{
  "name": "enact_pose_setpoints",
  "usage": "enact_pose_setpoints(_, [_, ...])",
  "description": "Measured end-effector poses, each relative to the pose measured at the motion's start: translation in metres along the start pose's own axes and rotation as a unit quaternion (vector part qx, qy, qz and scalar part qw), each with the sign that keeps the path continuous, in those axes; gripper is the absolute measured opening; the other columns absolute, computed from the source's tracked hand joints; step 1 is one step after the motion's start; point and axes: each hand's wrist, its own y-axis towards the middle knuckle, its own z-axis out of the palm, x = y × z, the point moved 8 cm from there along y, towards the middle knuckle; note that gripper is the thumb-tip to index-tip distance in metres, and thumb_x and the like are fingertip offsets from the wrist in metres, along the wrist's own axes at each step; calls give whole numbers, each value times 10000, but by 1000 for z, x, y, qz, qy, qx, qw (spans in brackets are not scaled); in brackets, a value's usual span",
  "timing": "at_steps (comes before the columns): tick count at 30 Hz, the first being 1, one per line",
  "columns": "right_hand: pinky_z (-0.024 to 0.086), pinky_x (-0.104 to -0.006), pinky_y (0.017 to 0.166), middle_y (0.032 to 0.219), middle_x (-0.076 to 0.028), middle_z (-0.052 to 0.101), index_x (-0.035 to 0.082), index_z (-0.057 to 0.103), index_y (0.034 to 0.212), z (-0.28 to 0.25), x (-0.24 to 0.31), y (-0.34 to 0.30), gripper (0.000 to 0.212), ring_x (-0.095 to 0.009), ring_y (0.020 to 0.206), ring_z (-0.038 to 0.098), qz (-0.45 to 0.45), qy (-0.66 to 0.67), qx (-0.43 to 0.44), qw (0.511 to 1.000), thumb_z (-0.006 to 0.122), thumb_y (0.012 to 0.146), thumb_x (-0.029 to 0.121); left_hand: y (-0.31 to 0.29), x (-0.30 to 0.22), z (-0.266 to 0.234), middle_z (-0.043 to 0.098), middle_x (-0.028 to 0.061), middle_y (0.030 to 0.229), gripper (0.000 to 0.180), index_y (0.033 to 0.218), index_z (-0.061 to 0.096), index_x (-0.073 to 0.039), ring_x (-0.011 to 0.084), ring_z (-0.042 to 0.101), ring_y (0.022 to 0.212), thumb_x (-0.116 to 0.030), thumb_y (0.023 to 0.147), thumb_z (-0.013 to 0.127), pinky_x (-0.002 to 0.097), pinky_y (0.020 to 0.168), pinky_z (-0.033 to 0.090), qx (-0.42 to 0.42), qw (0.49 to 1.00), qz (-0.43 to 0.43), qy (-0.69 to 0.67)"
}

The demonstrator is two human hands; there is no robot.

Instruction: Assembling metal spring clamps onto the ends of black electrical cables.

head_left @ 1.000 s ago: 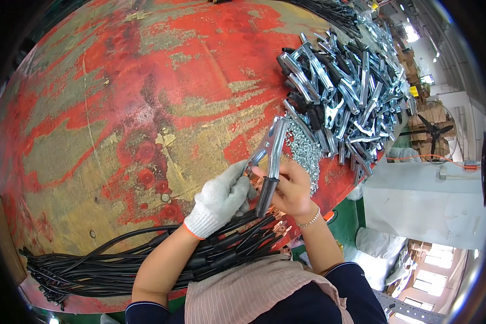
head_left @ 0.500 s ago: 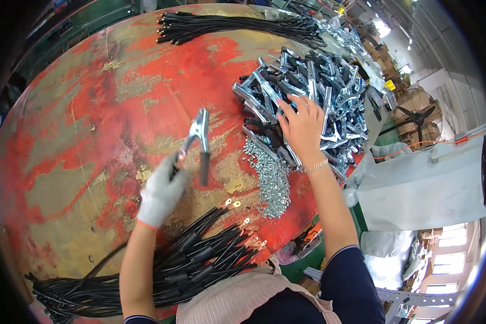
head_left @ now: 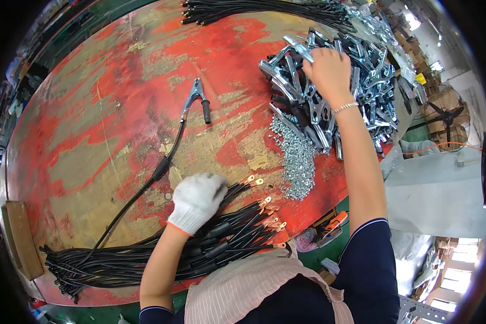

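Observation:
My left hand (head_left: 196, 201), in a white knit glove, is over the near bundle of black cables (head_left: 121, 264). Its fingers curl round a black cable close to the copper ring terminals (head_left: 259, 182); the grip is partly hidden. My bare right hand (head_left: 330, 71) reaches over the heap of metal spring clamps (head_left: 316, 110), closed on a shiny clamp (head_left: 298, 48) at the heap's far left side. Further left, a single clamp (head_left: 196, 94) with one black handle grip showing lies on the table, joined to a black cable (head_left: 140, 191).
Small silver fasteners (head_left: 298, 170) are piled beside the heap. More black cables (head_left: 264, 8) lie at the far edge of the worn red table (head_left: 65, 146). A wooden block (head_left: 22, 237) sits at the left edge; a fan (head_left: 446, 116) stands off to the right.
My left hand has let go of the clamp, which now rests on the table with its cable, and has come back to the bundle. My right hand has moved farther over the heap.

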Motion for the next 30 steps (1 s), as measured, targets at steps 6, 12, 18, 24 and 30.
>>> enact_pose_setpoints(6, [519, -319, 705, 991, -94, 681, 31, 566, 1257, -46, -5, -77, 371, -179, 759, 638, 137, 580, -33, 803, 568, 969, 266, 13, -6, 38, 671, 118, 936, 199, 963, 651, -118, 315, 660, 882, -284, 866, 599, 425, 722, 547, 84, 984, 3, 157])
enact_pose_setpoints(12, [535, -305, 649, 960, -80, 643, 26, 461, 1364, 10, 33, -220, 504, -177, 771, 619, 346, 894, 1, 285, 651, 916, 156, 33, -3, 13, 652, 72, 845, 250, 975, 616, -25, 209, 649, 724, -255, 879, 593, 337, 628, 527, 35, 997, -29, -62])
enact_pose_setpoints(18, [540, -359, 837, 1055, -81, 629, 20, 473, 1307, 21, 63, -266, 461, -207, 923, 636, 315, 939, -2, 139, 653, 924, 204, 16, 17, 30, 574, 8, 733, 288, 1101, 635, -4, 56, 506, 597, -239, 940, 594, 241, 513, 407, 191, 856, -128, -463])
enact_pose_setpoints(24, [532, -428, 873, 1176, -189, 604, -16, 494, 1206, 14, 68, -244, 363, -252, 975, 632, 288, 880, -47, 376, 546, 990, 271, 12, 22, 31, 589, 10, 724, 253, 1113, 631, -12, 71, 517, 570, -202, 960, 564, 234, 519, 428, 45, 827, -95, -553])
enact_pose_setpoints(30, [518, -402, 866, 1073, -163, 615, -24, 495, 1104, 3, 85, -225, 590, -242, 982, 618, 222, 769, 11, 600, 610, 898, 517, 5, 9, 20, 609, 24, 714, 221, 1031, 648, -16, 66, 529, 563, -214, 942, 605, 224, 489, 420, 101, 840, -112, -521])
